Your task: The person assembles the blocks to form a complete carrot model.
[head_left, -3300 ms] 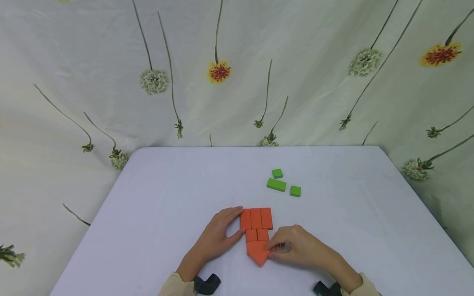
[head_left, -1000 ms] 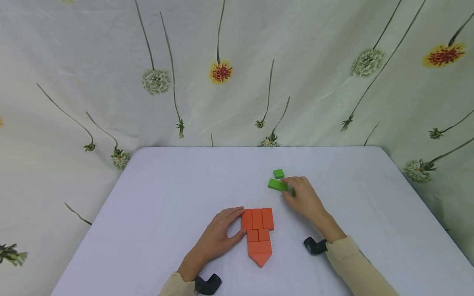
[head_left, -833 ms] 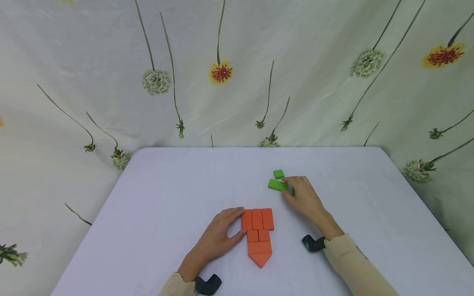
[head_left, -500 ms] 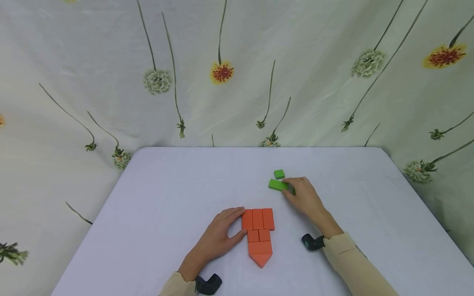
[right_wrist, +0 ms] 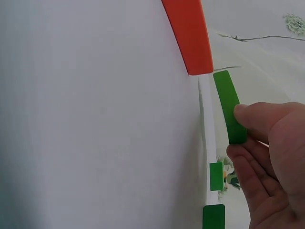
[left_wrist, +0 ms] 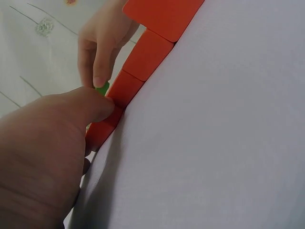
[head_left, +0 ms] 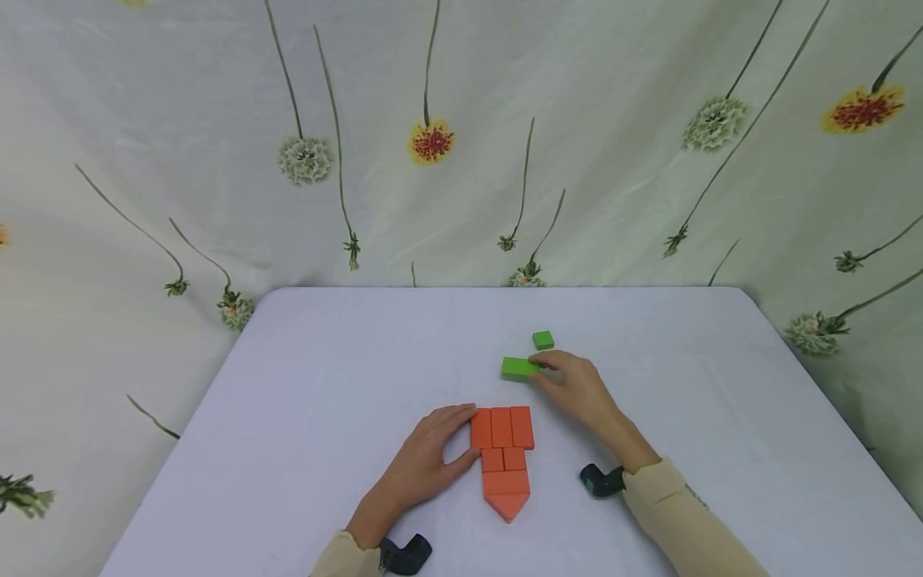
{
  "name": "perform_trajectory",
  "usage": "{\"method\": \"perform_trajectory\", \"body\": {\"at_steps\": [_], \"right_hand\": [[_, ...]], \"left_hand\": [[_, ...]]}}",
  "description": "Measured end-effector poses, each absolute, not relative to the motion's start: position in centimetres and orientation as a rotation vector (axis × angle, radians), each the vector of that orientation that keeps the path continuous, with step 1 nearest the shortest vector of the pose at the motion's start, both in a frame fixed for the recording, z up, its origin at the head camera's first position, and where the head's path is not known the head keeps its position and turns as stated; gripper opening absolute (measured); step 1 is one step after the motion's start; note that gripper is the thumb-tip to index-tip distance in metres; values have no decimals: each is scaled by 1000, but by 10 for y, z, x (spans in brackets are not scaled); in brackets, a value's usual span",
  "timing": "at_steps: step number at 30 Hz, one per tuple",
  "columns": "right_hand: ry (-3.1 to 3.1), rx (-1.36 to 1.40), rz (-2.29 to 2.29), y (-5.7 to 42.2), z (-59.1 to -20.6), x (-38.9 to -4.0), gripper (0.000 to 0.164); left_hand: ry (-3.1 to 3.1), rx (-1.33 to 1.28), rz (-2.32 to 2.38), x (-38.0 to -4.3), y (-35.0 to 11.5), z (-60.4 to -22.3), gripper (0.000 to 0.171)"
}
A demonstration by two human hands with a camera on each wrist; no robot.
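Observation:
My right hand [head_left: 579, 390] pinches a long green block [head_left: 517, 369] by its right end. In the right wrist view the thumb lies on one face of this green block [right_wrist: 228, 102], which looks lifted off the table. My left hand [head_left: 425, 457] rests at the left side of a flat arrangement of orange blocks [head_left: 502, 427], its fingertips and thumb touching the left edge. Three upright orange rectangles form the top row, with two small ones under them, then a wide one and a triangle [head_left: 508, 505] pointing toward me. In the left wrist view my thumb touches the orange edge.
A small green block [head_left: 543, 340] lies behind the right hand. The right wrist view shows two green blocks on the table, one [right_wrist: 216, 176] beyond the other [right_wrist: 213, 217]. A white cloth covers the table [head_left: 346, 353]; a flower-patterned curtain [head_left: 461, 200] hangs behind it.
Earlier my right hand left the orange triangle and reached the green blocks. Now it has shifted left and toward me with the long green block. The left hand stays put.

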State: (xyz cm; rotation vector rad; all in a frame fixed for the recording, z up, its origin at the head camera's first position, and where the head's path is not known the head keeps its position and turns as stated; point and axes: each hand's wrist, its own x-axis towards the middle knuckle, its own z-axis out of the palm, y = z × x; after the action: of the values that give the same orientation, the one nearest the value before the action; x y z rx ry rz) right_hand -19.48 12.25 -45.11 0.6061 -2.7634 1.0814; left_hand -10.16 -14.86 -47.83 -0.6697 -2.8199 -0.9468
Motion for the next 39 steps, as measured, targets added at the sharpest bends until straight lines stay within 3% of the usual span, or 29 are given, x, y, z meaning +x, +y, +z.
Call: {"method": "perform_trajectory", "body": {"at_steps": [20, 39], "right_hand": [[-2776, 886, 1262, 108, -460, -181, 28], [-2795, 930, 1149, 108, -453, -176, 27]], "left_hand": [[-2801, -690, -934, -101, -150, -479, 61], [-2803, -684, -940, -101, -149, -478, 61]]}}
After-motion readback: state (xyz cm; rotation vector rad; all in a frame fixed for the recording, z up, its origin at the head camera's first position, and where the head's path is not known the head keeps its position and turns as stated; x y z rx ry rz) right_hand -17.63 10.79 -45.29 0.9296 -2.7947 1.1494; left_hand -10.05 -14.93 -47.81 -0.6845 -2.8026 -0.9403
